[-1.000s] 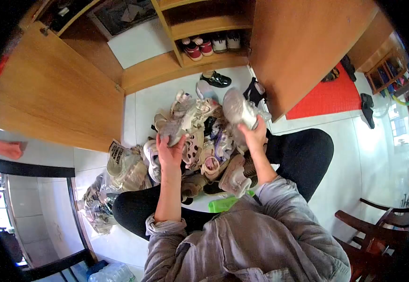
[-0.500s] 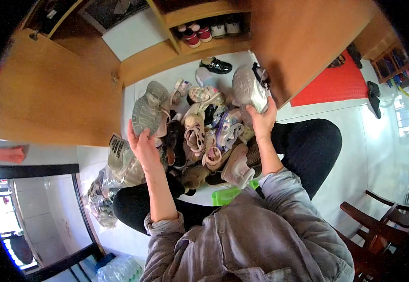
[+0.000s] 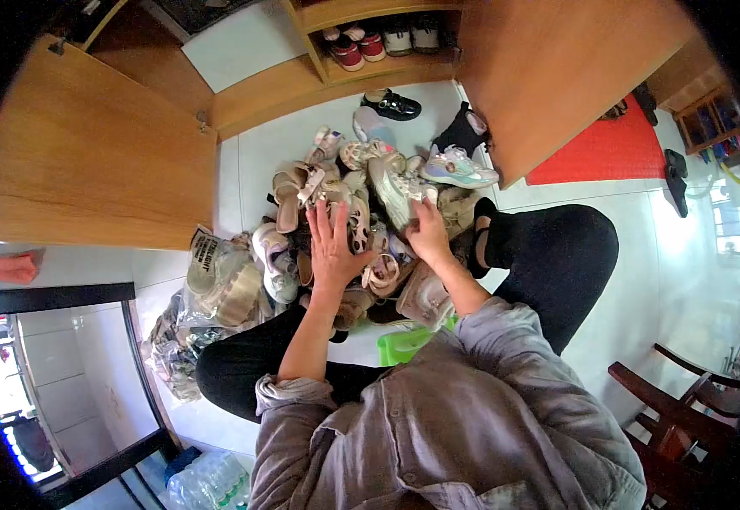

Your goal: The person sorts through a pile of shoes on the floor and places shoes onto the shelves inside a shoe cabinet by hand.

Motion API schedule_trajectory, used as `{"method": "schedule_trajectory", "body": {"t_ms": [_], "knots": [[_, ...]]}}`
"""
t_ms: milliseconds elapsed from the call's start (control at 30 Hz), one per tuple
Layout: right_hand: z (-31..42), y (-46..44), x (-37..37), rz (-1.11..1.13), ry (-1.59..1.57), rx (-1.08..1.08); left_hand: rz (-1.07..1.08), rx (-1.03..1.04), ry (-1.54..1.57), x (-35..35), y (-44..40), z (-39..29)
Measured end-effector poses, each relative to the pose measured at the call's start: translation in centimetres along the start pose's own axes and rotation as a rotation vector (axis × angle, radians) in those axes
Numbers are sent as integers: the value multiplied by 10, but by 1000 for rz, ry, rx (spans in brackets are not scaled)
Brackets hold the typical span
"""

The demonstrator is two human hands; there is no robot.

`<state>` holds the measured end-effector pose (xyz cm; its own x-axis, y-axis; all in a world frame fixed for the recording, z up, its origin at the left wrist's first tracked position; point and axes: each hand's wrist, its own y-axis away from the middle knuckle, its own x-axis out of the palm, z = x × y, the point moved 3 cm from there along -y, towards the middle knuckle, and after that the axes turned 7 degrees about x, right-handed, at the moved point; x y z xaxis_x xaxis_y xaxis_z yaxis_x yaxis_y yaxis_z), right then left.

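Observation:
A pile of mixed shoes lies on the white tiled floor between my legs. My left hand is open with spread fingers over the middle of the pile, around pale sandals, and holds nothing. At the pile's upper right, my right hand grips a white sneaker near one end. Beside it rests an iridescent white sneaker. A white-and-grey sneaker leans at the left side of the heap, and a beige slip-on shoe sits above it.
Wooden cabinet doors stand open at the left and right. Red-and-white shoes are on the shelf. A black shiny shoe lies before the cabinet. Bagged shoes, a green plastic item and a wooden chair are nearby.
My left hand has released a grey-soled shoe and moved right over the pile. My right hand, with the white sneaker, has come down and left onto the heap.

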<state>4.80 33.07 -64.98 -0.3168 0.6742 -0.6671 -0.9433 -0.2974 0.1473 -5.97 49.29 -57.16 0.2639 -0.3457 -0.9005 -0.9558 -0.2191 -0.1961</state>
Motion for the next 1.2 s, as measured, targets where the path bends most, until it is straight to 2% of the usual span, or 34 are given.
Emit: {"method": "schedule_trajectory", "body": {"t_ms": [33, 100, 133, 167, 233, 300, 333, 400, 467, 533, 567, 600, 667, 700, 733, 767, 833, 867, 900, 933, 967, 1000, 1067, 1133, 1200], "knots": [[-4, -2, -3, -84, -132, 20, 4, -3, -60, 1, 2, -2], [-26, 3, -13, -182, -203, 190, -37, -34, -41, 3, 6, -2], [-62, 0, -1, -221, -110, 298, -47, -42, -34, 7, 5, 1], [-77, 6, -9, -160, -65, 346, -58, -49, -26, 10, 3, 5], [-112, 20, -8, 264, 248, 535, -37, -46, 10, 16, -8, 19], [-134, 45, 7, 470, 295, 330, -3, -53, 11, 14, -23, 27], [-132, 55, 5, 667, 403, 341, 24, -97, 26, 10, -29, 25], [-107, 66, -6, 702, 534, 307, 38, -123, -65, 9, -30, 20], [-113, 69, 0, 710, 624, 250, 40, -92, -162, 4, -27, 1], [-143, 67, 20, 700, 681, 163, 2, 50, -311, 10, -18, -17], [-143, 68, 20, 592, 693, 147, -13, 119, -383, 13, -11, -28], [-143, 69, 19, 484, 707, 129, -55, 176, -284, 17, -5, -42], [-140, 69, 13, 263, 734, 92, 5, 387, -262, 43, 14, -65], [-139, 68, 9, 151, 745, 74, 123, 496, -161, 61, 22, -79], [-150, 65, 9, 155, 706, 134, 61, 674, -65, 90, 44, -82], [-161, 62, 9, 156, 667, 195, 328, 598, -53, 130, 61, -93], [-168, 51, -3, 450, 425, 320, 912, 211, 158, 111, 57, -124], [-206, 48, 19, 338, 335, -18, 305, 574, 87, 223, 141, -77], [-206, 46, 22, 403, 348, -114, 414, 480, 278, 243, 152, -68], [-204, 45, 24, 466, 355, -210, 432, 506, 139, 239, 150, -68], [-190, 49, 16, 436, 370, -284, 449, 535, 0, 232, 147, -69], [-169, 54, 5, 393, 384, -330, 454, 525, 26, 226, 138, -72], [-144, 58, -12, 407, 419, -243, 542, 493, 73, 213, 124, -75], [-126, 57, -16, 681, 388, 172, 708, 444, 126, 209, 124, -77], [-165, 50, 0, 688, 490, 271, 477, 555, 46, 187, 115, -85]]}}
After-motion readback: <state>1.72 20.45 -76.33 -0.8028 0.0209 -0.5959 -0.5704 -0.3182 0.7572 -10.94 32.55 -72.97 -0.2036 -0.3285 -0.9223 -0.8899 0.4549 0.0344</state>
